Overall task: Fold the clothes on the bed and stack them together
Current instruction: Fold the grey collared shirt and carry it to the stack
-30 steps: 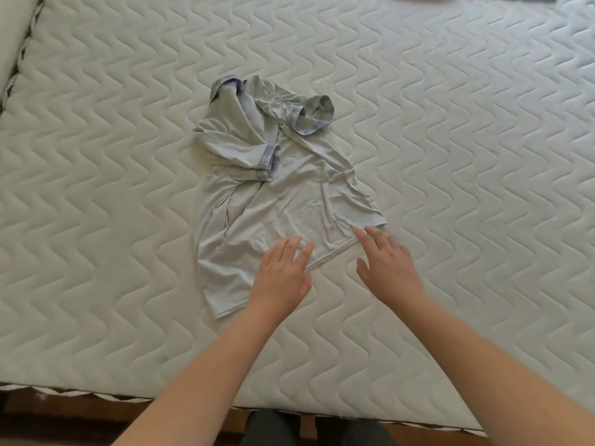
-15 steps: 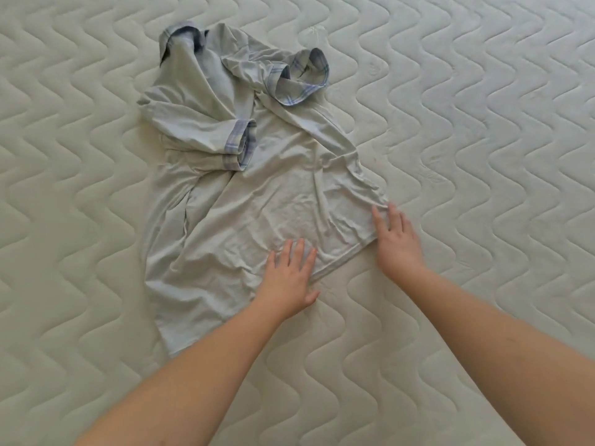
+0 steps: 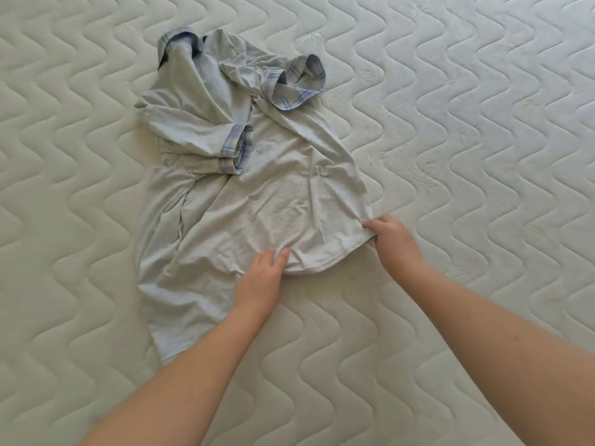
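Mostly I see the bed (image 3: 483, 156), a quilted off-white mattress with a wavy stitch that fills the view, so nothing of the room shows. On it, left of centre, lies the shirt (image 3: 257, 188), pale grey with plaid-trimmed cuffs and collar, crumpled, one sleeve flopped across its chest. It isn't flat enough to fold, which I take to be why both hands sit at its near hem. My left hand (image 3: 260, 278) has its fingers (image 3: 273, 255) curled, bunching the hem's middle; my right hand (image 3: 391, 238) pinches the hem's right corner, probably to tug the cloth taut.
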A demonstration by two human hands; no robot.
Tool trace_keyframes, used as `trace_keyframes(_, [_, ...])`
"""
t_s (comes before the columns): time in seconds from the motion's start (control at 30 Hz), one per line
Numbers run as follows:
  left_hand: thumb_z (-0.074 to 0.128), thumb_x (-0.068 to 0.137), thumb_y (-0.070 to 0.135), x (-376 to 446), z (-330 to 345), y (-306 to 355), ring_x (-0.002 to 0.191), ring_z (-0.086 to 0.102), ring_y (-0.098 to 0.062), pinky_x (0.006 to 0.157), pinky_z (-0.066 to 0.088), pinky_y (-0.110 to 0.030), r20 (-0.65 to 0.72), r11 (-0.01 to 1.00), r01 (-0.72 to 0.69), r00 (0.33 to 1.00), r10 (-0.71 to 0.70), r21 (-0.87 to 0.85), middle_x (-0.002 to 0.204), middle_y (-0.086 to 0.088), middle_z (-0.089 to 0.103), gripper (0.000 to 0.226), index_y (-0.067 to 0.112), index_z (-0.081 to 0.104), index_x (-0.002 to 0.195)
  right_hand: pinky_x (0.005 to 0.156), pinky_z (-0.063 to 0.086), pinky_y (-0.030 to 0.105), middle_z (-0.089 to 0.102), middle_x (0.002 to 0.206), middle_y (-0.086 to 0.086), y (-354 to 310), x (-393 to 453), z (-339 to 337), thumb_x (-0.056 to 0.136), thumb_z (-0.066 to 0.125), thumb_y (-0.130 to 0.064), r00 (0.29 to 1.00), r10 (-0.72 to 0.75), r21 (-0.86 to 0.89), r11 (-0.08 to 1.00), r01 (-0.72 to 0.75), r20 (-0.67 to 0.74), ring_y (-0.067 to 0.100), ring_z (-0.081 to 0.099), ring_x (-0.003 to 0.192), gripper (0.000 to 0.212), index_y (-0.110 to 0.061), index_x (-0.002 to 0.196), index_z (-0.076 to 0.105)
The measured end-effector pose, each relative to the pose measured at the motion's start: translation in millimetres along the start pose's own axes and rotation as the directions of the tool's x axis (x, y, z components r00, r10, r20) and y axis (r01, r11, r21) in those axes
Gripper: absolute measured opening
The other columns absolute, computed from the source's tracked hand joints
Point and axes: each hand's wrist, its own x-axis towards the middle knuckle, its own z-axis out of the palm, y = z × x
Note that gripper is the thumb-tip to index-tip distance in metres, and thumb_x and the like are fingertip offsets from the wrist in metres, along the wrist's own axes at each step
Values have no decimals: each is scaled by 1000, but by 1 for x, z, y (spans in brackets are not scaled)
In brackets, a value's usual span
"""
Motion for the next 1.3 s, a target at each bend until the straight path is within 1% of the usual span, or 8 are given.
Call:
trace_keyframes(0.13, [45,92,-6,-29,-8,-19,120,47,-28,92,46,-38,-64,990,127,989,-130,-55,129,-10,53,59,12,40,147,81,44,38,62,103,19,-2,-34,-18,95,51,-8,998,-40,-104,994,44,38,35,55,98,26,-8,114,68])
trace_keyframes(0.27, [61,74,-11,-63,-18,-38,99,60,-36,77,50,-43,-155,985,160,973,-169,-69,105,-16,67,38,3,69,107,70,44,41,61,86,20,2,-75,-30,79,60,14,991,-134,-245,960,136,23,35,54,84,41,-4,114,71])
trace_keyframes(0.37, [66,66,-5,-90,-23,-58,94,60,-37,78,45,-42,-217,920,366,895,-390,-141,101,-14,70,43,9,72,107,64,44,39,60,79,20,4,-108,-32,73,63,20,993,-112,-231,968,102,-28,36,56,75,44,-2,109,73])
trace_keyframes(0.6, [57,83,11,-140,-7,-101,88,61,-37,72,47,-41,-119,590,667,611,-782,-454,92,-13,68,17,20,65,95,73,43,35,58,97,9,-4,-158,-18,91,51,4,999,38,-216,976,-30,36,28,54,90,46,-15,131,62])
trace_keyframes(0.77, [46,94,11,-160,-6,-106,93,59,-33,78,46,-41,39,273,501,525,-850,-821,101,-10,64,15,21,55,101,69,34,29,54,97,4,-24,-186,-3,91,44,5,988,62,-194,980,-34,145,23,52,87,49,-19,130,62])
trace_keyframes(1.0, [47,96,10,-163,-52,-84,93,60,-21,84,50,-38,107,209,327,732,-672,-922,107,-5,66,25,22,59,114,69,36,32,63,93,7,-85,-205,4,95,55,-8,972,-66,25,998,62,227,28,58,90,20,-13,106,71])
trace_keyframes(1.13, [53,97,11,-167,-101,-59,67,60,-9,62,47,-27,121,185,245,853,-507,-952,75,6,70,21,23,69,92,72,45,35,66,84,6,-137,-209,-10,101,50,-32,978,-38,138,990,10,205,24,61,80,31,-9,93,71])
trace_keyframes(1.3, [59,97,18,-185,-178,-32,60,61,-12,56,50,-23,168,126,219,931,-325,-968,70,-1,70,26,20,77,77,82,55,31,76,96,-2,-196,-227,-39,103,46,-25,969,14,627,760,-170,246,15,71,90,24,-17,109,68])
